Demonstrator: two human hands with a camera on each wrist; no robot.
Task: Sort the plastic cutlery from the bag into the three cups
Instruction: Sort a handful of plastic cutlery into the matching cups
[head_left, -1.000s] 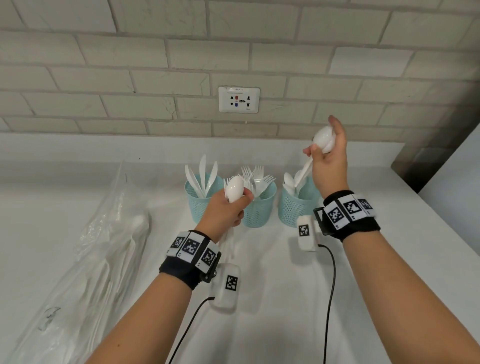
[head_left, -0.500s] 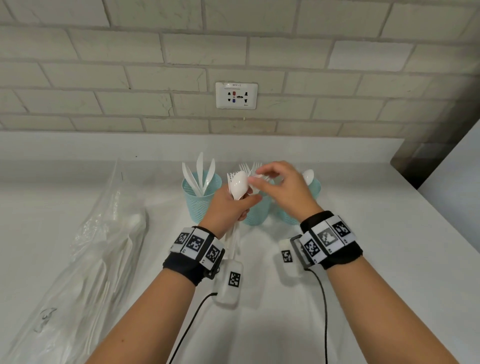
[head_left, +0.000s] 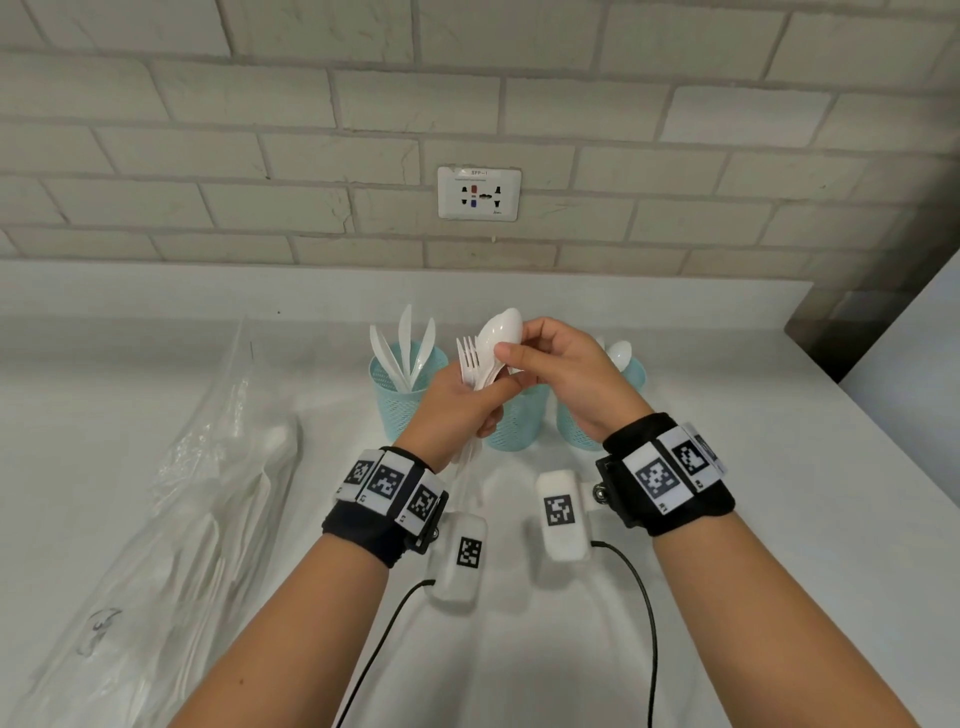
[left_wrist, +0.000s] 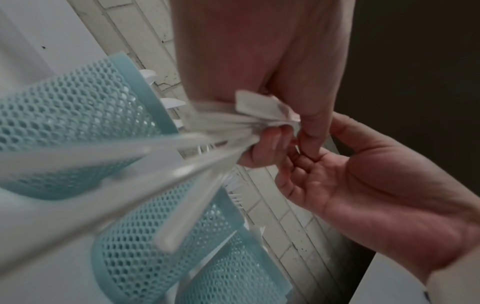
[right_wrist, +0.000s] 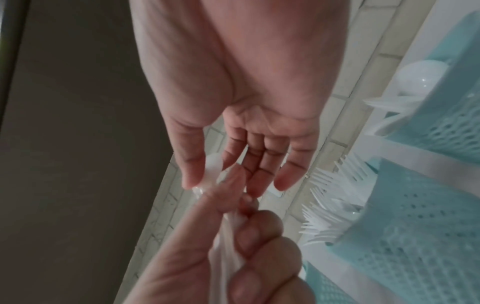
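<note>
My left hand grips a bundle of white plastic cutlery, forks and spoons, by the handles, in front of the cups. My right hand pinches the bowl of the top spoon between thumb and fingers. The same pinch shows on the spoon in the right wrist view. The bundle's handles fan out toward the left wrist camera. Three teal mesh cups stand in a row: the knife cup, the fork cup behind my hands, and the spoon cup.
A clear plastic bag with more white cutlery lies along the left of the white counter. A brick wall with a socket stands behind the cups. The counter's edge runs down the right side.
My right hand left a spoon in the right cup, swung left to the bundle and now pinches the top spoon. My left hand has stayed almost still with the bundle.
</note>
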